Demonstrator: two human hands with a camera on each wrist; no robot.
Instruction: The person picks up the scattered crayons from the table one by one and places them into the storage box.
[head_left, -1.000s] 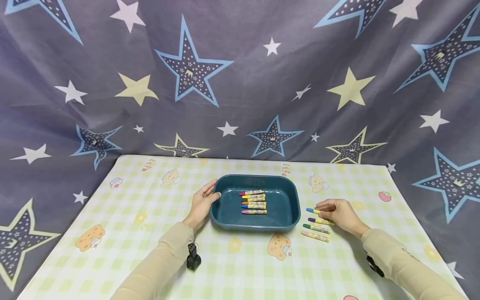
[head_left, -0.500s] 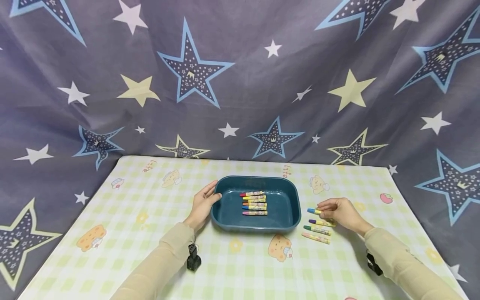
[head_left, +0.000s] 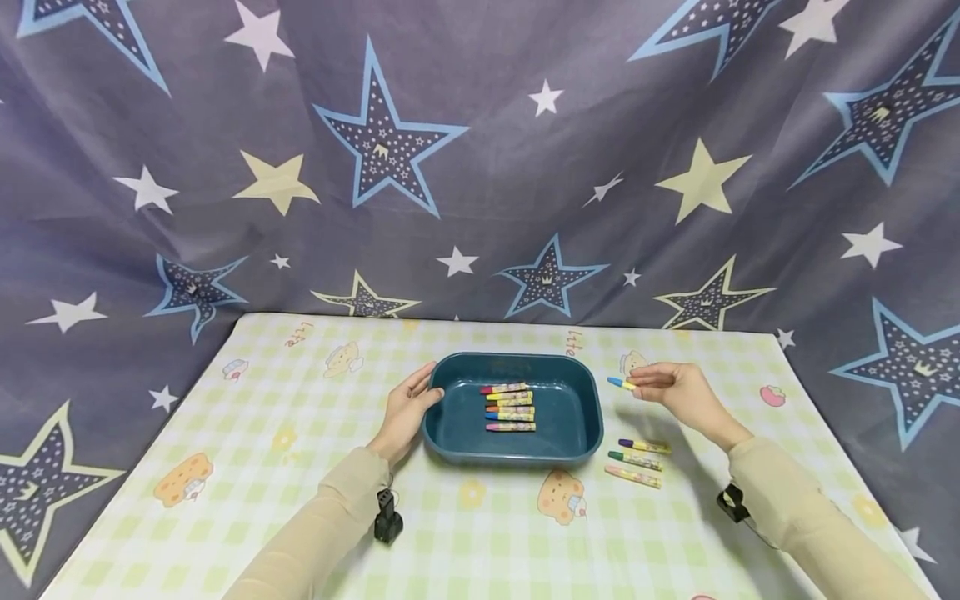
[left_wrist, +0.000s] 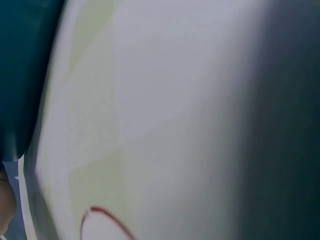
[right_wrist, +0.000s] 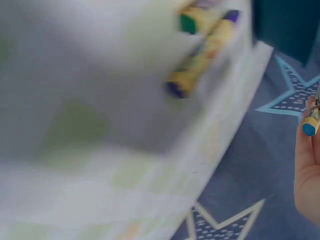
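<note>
A dark teal tray (head_left: 513, 458) stands on the table with several crayons (head_left: 512, 408) lying in a column inside it. My left hand (head_left: 402, 414) grips the tray's left end, its thumb over the rim. Above the cloth, right of the tray, my right hand (head_left: 686, 400) pinches a blue-tipped crayon (head_left: 621, 383); its blue end (right_wrist: 309, 129) also shows in the right wrist view. Below that hand lie a purple crayon (head_left: 645, 447), a green crayon (head_left: 634, 460) and a pale pink crayon (head_left: 632, 476). The left wrist view catches mostly cloth and the tray's side (left_wrist: 22, 75).
A green-and-white checked cloth (head_left: 300, 517) with cartoon prints covers the table. Behind it hangs a grey curtain (head_left: 480, 208) patterned with stars. Small black devices are strapped beneath both wrists, such as the left wrist camera (head_left: 387, 517).
My right hand has lifted the blue-tipped crayon off the cloth, moving up and away from the purple crayon. My left hand has stayed on the tray.
</note>
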